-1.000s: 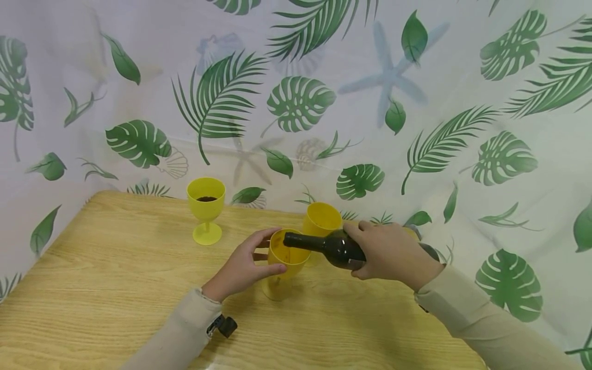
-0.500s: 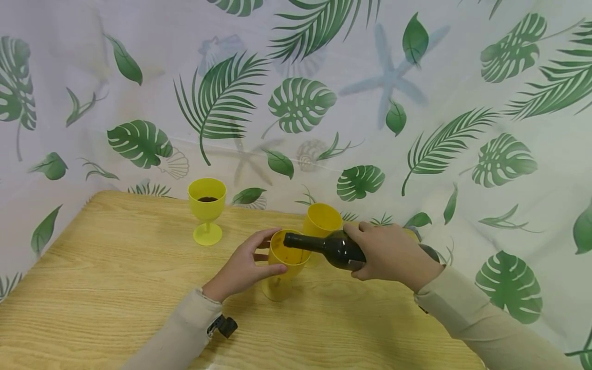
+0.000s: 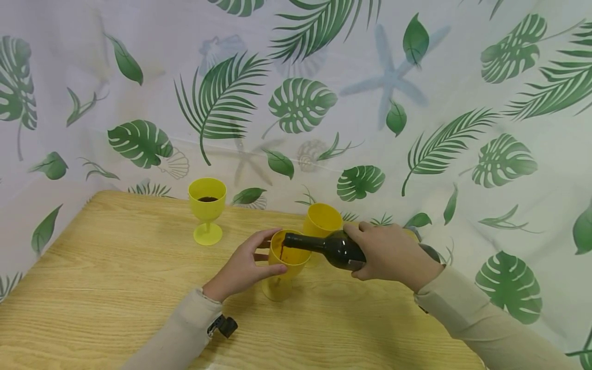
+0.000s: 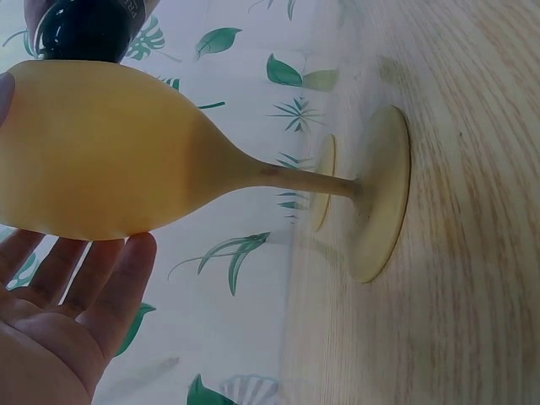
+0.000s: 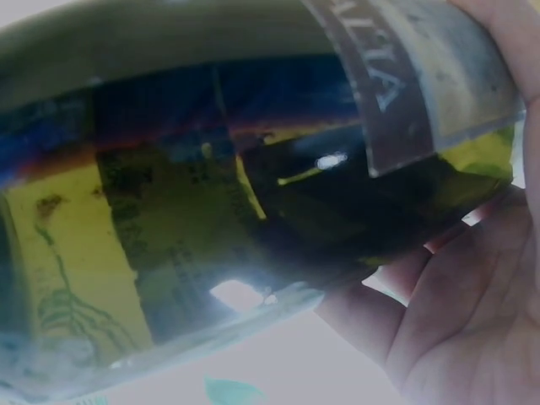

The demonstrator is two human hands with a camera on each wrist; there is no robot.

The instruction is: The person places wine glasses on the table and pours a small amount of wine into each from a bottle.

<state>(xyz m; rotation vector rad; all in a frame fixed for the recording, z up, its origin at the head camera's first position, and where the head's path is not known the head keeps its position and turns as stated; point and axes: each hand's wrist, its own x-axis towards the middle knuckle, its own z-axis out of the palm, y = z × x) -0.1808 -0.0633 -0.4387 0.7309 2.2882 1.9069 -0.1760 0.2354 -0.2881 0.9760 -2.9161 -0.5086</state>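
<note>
A wooden table (image 3: 106, 288) filled the lower part of the head view, with a leaf-print cloth (image 3: 416, 103) hanging behind it. Left of the middle of the frame stood a yellow cup on a stem (image 3: 206, 209), alone, with something dark at the bottom. A second yellow cup (image 3: 321, 220) sat just behind the bottle, and the bottle's neck hid part of it.

The left hand (image 3: 240, 270) was curled around the bowl of the nearest yellow cup (image 3: 283, 264), near the middle of the frame, thumb on one side and fingers on the other. In the left wrist view that cup's foot (image 4: 381, 204) sat flat on the wood.

The right hand (image 3: 390, 252) gripped the fat part of a dark bottle (image 3: 330, 247), which lay almost flat with its mouth over the cup's rim. A thin red stream ran from the mouth into the cup. How full the cup was could not be seen. The right wrist view was blurry, but it seemed to show a label (image 5: 422, 76) beside the fingers (image 5: 456, 312).
</note>
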